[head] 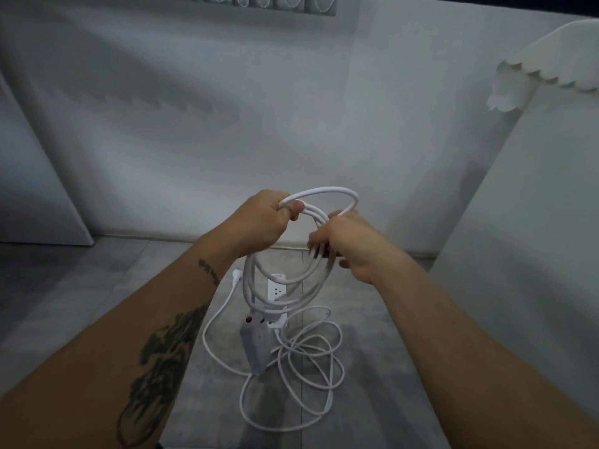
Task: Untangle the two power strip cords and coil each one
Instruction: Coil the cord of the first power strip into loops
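Note:
My left hand [264, 218] grips several loops of a white cord [324, 192] held up in the air. My right hand [350, 244] holds the same cord beside it, fingers curled around the strands. The loops hang down to a grey-white power strip [256, 348] with a red switch, which dangles tilted just above the floor. Behind the loops a second white power strip [276, 290] lies on the floor. Its loose cord [311, 358] sprawls in tangled loops on the tiles, with a white plug [236, 275] lying to the left.
Grey floor tiles [97, 303] lie below a plain white wall [259, 108]. A white panel [32, 189] leans at the left. At the right stands a white piece of furniture with a scalloped edge [534, 72].

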{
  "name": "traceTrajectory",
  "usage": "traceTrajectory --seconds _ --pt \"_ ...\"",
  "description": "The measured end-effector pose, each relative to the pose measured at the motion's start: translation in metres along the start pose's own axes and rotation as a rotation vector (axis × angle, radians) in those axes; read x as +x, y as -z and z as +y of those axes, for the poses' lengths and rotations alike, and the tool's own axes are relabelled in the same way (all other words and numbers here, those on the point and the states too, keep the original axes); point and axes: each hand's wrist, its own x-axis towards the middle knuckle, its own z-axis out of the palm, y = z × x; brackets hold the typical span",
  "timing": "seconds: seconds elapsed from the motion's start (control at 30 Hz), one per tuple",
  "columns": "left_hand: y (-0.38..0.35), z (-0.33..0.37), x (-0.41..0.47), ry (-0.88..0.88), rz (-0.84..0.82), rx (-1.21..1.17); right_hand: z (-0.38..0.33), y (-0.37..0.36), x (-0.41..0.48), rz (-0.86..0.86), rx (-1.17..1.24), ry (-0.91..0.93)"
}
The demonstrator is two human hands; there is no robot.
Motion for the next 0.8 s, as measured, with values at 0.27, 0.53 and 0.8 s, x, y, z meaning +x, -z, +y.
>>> traceTrajectory --seconds 0.27,0.53,0.8 --pt "-0.01 0.002 0.003 -0.014 0.019 0.1 0.014 -0.014 0.011 0.131 -0.419 0.173" --pt "-0.015 -0.006 0.003 0.007 -0.012 0.202 -0.008 -0.001 0.007 -0.106 -1.006 0.079" --pt "-0.015 -0.004 0.004 -0.025 0.014 0.24 0.004 0.003 0.026 -0.162 -0.444 0.068"
